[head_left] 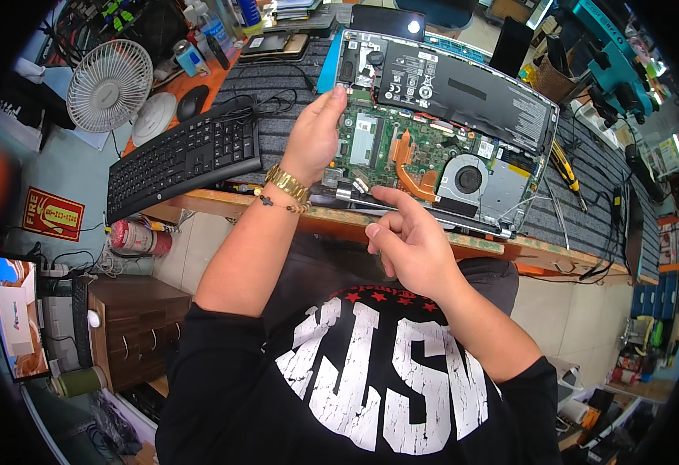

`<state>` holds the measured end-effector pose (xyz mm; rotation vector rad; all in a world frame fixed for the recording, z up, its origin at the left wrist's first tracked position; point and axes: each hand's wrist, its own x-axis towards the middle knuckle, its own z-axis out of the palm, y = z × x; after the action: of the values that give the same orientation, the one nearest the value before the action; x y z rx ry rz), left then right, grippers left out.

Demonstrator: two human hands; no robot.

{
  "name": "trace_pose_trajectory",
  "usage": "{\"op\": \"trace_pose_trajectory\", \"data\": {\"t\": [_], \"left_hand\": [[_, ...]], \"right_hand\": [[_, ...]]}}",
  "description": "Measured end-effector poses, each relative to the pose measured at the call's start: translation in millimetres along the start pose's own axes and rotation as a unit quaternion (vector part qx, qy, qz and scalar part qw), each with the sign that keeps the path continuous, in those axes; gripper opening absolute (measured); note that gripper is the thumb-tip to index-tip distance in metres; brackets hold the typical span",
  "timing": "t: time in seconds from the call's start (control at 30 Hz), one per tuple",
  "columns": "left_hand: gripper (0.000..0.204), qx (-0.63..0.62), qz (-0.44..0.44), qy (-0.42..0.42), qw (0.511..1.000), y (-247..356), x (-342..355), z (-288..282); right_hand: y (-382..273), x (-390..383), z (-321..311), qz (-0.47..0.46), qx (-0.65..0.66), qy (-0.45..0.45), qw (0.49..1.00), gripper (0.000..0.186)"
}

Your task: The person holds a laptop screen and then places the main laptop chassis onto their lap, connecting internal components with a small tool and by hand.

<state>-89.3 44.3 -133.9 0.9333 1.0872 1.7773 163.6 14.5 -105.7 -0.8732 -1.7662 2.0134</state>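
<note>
Across the front of the view runs the bench [541, 256], topped by a grey ribbed mat [273, 139], and right at its near edge sits the laptop [502, 190], insides bare! Left of it, set at a slant, there's the black keyboard [188, 155]. Back to the laptop: the long black battery [463, 85] fills the far side, the green board [459, 147] nearer the person. Off to the far left stands the white desk fan [109, 85].

Now the hands! The left hand [316, 132] is grasping the laptop by its left side, thumb up on the rim, other fingers mostly hidden. The right hand [417, 240] grips nothing we can see: index finger out toward the laptop's near-left corner, the rest loosely curled. Touching? Can't tell from this angle!

Smaller still: the round cooler [467, 180], with the copper heat pipe [407, 174] just left of it. Right of the laptop lies a yellow tool [562, 163]; beyond the keyboard, the mouse [192, 102]. And on the left wrist, a gold watch [287, 182]!
</note>
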Motion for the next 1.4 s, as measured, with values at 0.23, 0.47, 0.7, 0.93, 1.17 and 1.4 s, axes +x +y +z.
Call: {"op": "trace_pose_trajectory", "data": {"t": [0.23, 0.47, 0.7, 0.93, 1.17, 1.4], "left_hand": [[0.044, 0.002, -0.002, 0.000, 1.000, -2.5, 1.0, -1.8], [0.047, 0.014, 0.002, -0.016, 1.000, -7.8, 3.5, -8.1], [0.043, -0.009, 0.010, -0.008, 1.000, -2.5, -1.4, -3.4], [0.044, 0.048, -0.027, 0.014, 0.998, 5.1, -6.8, -7.1], [0.040, -0.010, -0.008, 0.013, 1.000, -0.2, -4.9, -5.3], [0.040, 0.010, -0.006, 0.023, 1.000, 2.5, -7.4, -0.6]], "right_hand": [[1.6, 10.8, 4.9, 0.028, 0.079, 0.010, 0.996, 0.059], [-3.8, 15.5, 7.4, 0.047, 0.138, 0.016, 0.989, 0.050], [-6.8, 20.7, 10.2, 0.040, 0.121, 0.015, 0.992, 0.044], [-6.2, 13.1, 14.2, 0.018, 0.076, 0.057, 0.995, 0.044], [-5.0, 12.2, 16.3, 0.019, 0.082, 0.046, 0.995, 0.051], [-4.8, 11.0, 13.4, 0.020, 0.097, 0.044, 0.994, 0.052]]}}
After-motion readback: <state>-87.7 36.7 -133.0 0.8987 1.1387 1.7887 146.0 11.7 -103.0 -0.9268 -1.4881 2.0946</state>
